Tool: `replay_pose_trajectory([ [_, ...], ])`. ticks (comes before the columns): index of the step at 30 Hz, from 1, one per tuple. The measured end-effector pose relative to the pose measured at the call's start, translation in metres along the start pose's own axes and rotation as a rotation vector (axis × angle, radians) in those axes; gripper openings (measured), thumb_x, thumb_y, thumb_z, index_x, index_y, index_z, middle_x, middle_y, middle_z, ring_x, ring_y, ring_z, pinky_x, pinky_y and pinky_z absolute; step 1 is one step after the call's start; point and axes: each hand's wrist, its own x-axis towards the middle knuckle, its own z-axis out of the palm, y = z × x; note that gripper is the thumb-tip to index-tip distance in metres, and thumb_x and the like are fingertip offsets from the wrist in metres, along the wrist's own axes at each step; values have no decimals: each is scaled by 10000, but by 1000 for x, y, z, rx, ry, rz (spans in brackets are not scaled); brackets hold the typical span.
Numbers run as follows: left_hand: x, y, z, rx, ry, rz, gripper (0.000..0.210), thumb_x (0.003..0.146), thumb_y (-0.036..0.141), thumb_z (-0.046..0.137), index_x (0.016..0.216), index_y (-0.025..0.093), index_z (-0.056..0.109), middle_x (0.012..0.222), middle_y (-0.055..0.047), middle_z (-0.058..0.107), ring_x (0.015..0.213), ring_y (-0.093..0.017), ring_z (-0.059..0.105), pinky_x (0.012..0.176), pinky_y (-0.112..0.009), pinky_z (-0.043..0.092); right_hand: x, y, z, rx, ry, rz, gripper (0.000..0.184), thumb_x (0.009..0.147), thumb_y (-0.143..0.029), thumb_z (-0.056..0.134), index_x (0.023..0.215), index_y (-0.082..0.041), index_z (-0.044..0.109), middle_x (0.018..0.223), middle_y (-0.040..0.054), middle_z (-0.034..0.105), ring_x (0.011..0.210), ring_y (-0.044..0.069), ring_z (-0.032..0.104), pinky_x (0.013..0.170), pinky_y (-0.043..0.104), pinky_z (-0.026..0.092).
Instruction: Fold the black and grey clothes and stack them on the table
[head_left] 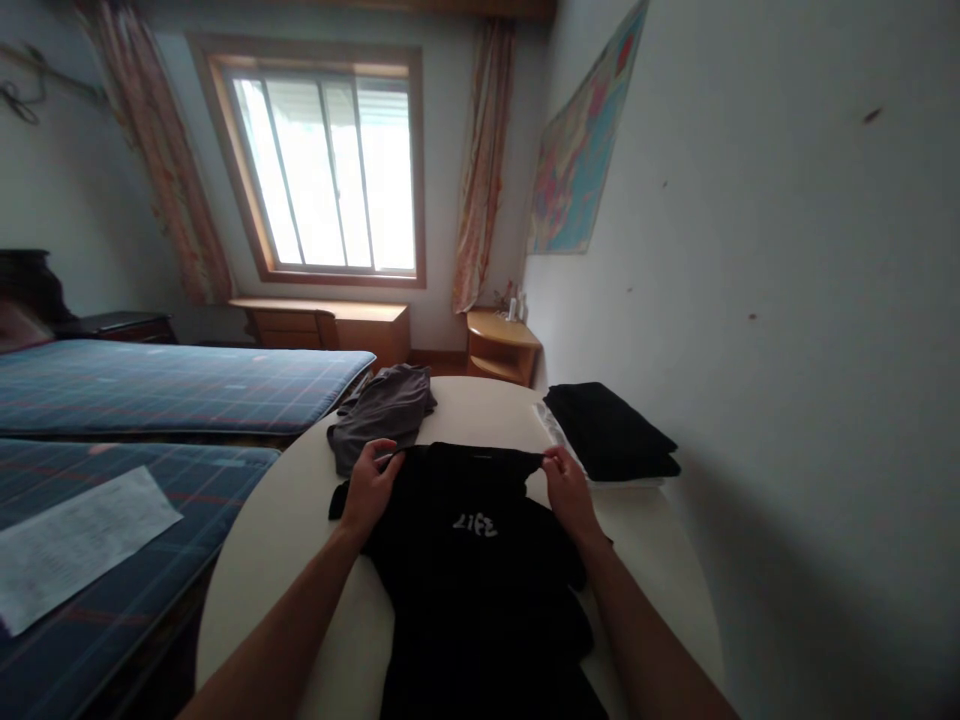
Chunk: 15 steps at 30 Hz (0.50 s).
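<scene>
A black T-shirt [480,590] with white "LIFE" lettering on it lies spread over a round cream table [300,560], its lower part running toward me out of view. My left hand [371,485] pinches the shirt's far edge at the left, near a shoulder. At the right end of that same edge, my right hand [570,490] grips the cloth between thumb and fingers. The edge is stretched between both hands. Just beyond my left hand sits a crumpled grey garment [386,405]. Folded black clothes [611,430] are stacked past my right hand.
Something white lies under the black stack. A white wall [787,420] runs close along the right. Beds with blue plaid mattresses [172,385] stand at the left, one bearing a printed paper sheet [82,545]. A wooden corner shelf [502,330] and desk [367,315] are behind.
</scene>
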Motion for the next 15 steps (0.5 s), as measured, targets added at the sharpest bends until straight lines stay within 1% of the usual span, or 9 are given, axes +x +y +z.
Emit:
replay_pose_trajectory([
  [2, -1, -1, 2, 26, -45, 33, 471, 779, 509, 608, 1118, 189, 547, 770, -13, 715, 659, -205, 669, 648, -309, 500, 2, 2, -2, 4, 79, 34, 282, 870, -402, 351, 917, -219, 561, 724, 12, 605, 686, 194, 556, 671, 307, 455],
  [3, -3, -1, 4, 51, -74, 58, 480, 789, 497, 609, 1147, 186, 536, 805, -23, 725, 707, -213, 686, 703, -324, 511, 3, 4, -3, 13, 105, 46, 285, 874, -412, 345, 927, -221, 550, 729, 15, 603, 691, 197, 559, 674, 312, 456],
  [5, -6, -3, 7, 129, -152, 107, 485, 808, 457, 604, 1201, 187, 511, 887, -43, 739, 800, -226, 703, 795, -348, 512, 5, 8, -3, 41, 125, 77, 306, 881, -442, 353, 958, -218, 546, 779, 35, 633, 719, 208, 583, 691, 323, 466],
  [8, -11, -7, 7, 298, -289, 177, 476, 819, 368, 601, 1257, 206, 509, 993, -62, 738, 918, -243, 700, 872, -359, 490, 10, 16, -4, 58, 117, 146, 354, 860, -495, 422, 975, -196, 573, 846, 85, 682, 770, 239, 629, 730, 348, 485],
  [11, -13, -10, 5, 465, -382, 253, 420, 791, 282, 620, 1206, 223, 582, 1018, -65, 734, 975, -254, 684, 919, -357, 463, 14, 26, -4, 89, 63, 172, 435, 848, -548, 476, 1034, -172, 593, 884, 110, 705, 819, 259, 663, 762, 365, 511],
  [13, -12, -12, 4, 518, -411, 292, 374, 785, 238, 609, 1158, 243, 623, 988, -51, 734, 959, -246, 684, 914, -344, 463, 15, 32, -4, 128, -12, 122, 490, 840, -558, 520, 1139, -173, 569, 980, 111, 713, 889, 254, 677, 794, 368, 529],
  [15, -8, -14, 3, 490, -386, 292, 353, 814, 220, 562, 1159, 260, 625, 957, -38, 735, 915, -230, 691, 882, -331, 477, 15, 37, -5, 149, -84, 34, 535, 816, -505, 580, 1241, -186, 523, 1132, 113, 689, 1014, 244, 664, 870, 367, 526],
])
